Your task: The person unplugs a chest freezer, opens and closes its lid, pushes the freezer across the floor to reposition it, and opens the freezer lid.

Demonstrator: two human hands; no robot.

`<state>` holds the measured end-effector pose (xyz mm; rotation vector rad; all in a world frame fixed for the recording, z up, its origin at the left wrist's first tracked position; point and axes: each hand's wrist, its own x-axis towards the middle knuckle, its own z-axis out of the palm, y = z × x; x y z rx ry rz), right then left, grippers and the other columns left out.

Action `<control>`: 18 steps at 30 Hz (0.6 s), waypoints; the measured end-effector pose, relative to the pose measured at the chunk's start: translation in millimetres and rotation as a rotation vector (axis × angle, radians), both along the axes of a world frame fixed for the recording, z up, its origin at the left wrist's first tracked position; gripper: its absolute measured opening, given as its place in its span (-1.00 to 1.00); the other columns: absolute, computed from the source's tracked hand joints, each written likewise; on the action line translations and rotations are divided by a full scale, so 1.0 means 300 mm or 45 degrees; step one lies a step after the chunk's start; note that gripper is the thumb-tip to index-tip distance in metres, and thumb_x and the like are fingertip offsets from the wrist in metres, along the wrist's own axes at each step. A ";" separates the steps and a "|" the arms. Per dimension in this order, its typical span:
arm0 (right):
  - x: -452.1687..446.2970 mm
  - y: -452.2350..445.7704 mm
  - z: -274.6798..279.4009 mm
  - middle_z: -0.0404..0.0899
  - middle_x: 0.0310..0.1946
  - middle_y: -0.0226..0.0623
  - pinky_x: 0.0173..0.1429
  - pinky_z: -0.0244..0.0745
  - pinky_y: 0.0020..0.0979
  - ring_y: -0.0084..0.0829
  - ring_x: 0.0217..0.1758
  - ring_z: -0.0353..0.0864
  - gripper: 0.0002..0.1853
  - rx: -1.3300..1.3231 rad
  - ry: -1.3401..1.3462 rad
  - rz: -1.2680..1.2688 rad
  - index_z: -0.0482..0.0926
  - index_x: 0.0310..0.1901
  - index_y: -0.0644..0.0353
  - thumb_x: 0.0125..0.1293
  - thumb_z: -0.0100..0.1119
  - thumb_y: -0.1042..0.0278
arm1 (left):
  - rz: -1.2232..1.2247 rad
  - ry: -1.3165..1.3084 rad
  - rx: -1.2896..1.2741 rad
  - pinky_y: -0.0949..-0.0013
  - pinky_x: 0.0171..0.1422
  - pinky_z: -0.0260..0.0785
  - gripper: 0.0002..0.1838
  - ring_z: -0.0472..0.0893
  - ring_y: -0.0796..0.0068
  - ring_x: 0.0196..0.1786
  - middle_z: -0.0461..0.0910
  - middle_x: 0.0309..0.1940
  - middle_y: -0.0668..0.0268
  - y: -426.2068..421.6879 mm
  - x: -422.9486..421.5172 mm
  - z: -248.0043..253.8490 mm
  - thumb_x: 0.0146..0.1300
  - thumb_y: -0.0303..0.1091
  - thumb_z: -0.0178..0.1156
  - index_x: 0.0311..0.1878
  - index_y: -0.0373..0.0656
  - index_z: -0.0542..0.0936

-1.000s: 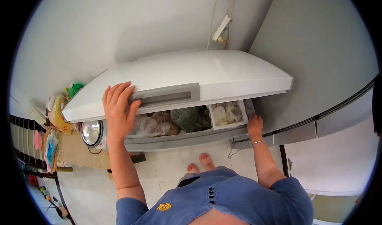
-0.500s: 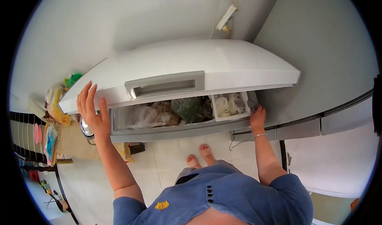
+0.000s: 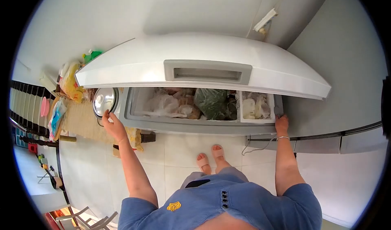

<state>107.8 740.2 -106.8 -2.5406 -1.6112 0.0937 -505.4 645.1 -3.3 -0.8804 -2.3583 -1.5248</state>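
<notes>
A white chest freezer stands before me, its lid (image 3: 207, 47) raised and tilted back, with a grey recessed handle (image 3: 207, 72) at the front. Inside lie cloudy plastic bags (image 3: 163, 104), a dark green bag (image 3: 211, 101) and a white basket (image 3: 247, 120) of bagged items at the right. My left hand (image 3: 113, 125) is off the lid, beside the freezer's left end and close to a pot with a shiny lid (image 3: 104, 101); its fingers are loosely bent and hold nothing. At the right front corner, my right hand (image 3: 281, 125) has its fingers curled over the grey freezer rim (image 3: 278, 104).
A wooden-looking table (image 3: 77, 118) on the left bears the pot, a yellow bag (image 3: 73, 83) and a blue packet (image 3: 58, 112). A tall grey cabinet side (image 3: 342, 67) stands close on the right. A power strip (image 3: 265, 20) hangs on the wall; a thin cable (image 3: 257, 150) dangles below the freezer.
My left hand has left the lid's left edge and come down beside the pot. The lid stands raised, showing more of the inside. My right hand stays at the right corner; the view has shifted.
</notes>
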 end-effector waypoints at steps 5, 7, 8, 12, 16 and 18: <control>-0.039 0.004 0.071 0.39 -0.26 0.16 -0.08 0.32 -0.26 -0.02 -0.16 0.40 -0.49 -0.040 0.220 -0.102 0.18 -0.17 0.46 0.05 -0.01 0.12 | -0.033 0.177 -0.352 0.26 -0.03 0.18 -0.72 0.38 0.15 -0.10 0.42 -0.21 0.08 -0.011 -0.057 -0.148 0.04 -0.35 -0.01 -0.18 -0.28 0.41; -0.043 0.012 0.087 0.39 -0.25 0.18 -0.08 0.31 -0.24 0.00 -0.16 0.40 -0.47 -0.037 0.270 -0.142 0.17 -0.15 0.46 0.05 -0.02 0.11 | 0.000 0.216 -0.453 0.25 -0.01 0.18 -0.69 0.36 0.13 -0.08 0.40 -0.19 0.08 -0.002 -0.096 -0.221 0.03 -0.32 0.00 -0.16 -0.27 0.39; -0.042 0.013 0.092 0.38 -0.24 0.20 -0.07 0.30 -0.24 0.02 -0.14 0.38 -0.47 -0.089 0.265 -0.147 0.17 -0.14 0.44 0.05 -0.04 0.10 | 0.031 0.253 -0.563 0.23 0.00 0.17 -0.66 0.35 0.12 -0.07 0.39 -0.17 0.07 0.011 -0.111 -0.249 0.03 -0.29 0.01 -0.13 -0.26 0.37; -0.029 0.014 0.077 0.39 -0.25 0.19 -0.05 0.28 -0.21 0.03 -0.13 0.38 -0.47 -0.105 0.275 -0.143 0.18 -0.12 0.39 0.05 -0.07 0.05 | 0.091 0.216 -0.727 0.18 0.03 0.13 -0.58 0.32 0.10 -0.03 0.37 -0.14 0.07 0.062 -0.141 -0.302 0.02 -0.22 0.04 -0.07 -0.23 0.33; -0.038 0.013 0.073 0.40 -0.25 0.17 -0.07 0.30 -0.22 0.01 -0.14 0.39 -0.47 -0.177 0.235 -0.233 0.19 -0.14 0.39 0.04 -0.08 0.03 | 0.200 0.032 -0.972 0.13 0.03 0.12 -0.54 0.31 0.11 -0.02 0.37 -0.14 0.08 0.094 -0.088 -0.296 0.01 -0.16 0.04 -0.06 -0.23 0.32; -0.047 0.010 0.079 0.42 -0.27 0.15 -0.08 0.31 -0.22 -0.01 -0.14 0.40 -0.47 -0.234 0.166 -0.249 0.21 -0.16 0.37 0.04 -0.08 0.02 | 0.246 0.095 -0.947 0.12 0.02 0.12 -0.54 0.31 0.12 -0.03 0.38 -0.15 0.10 0.097 -0.076 -0.292 0.01 -0.15 0.04 -0.06 -0.23 0.32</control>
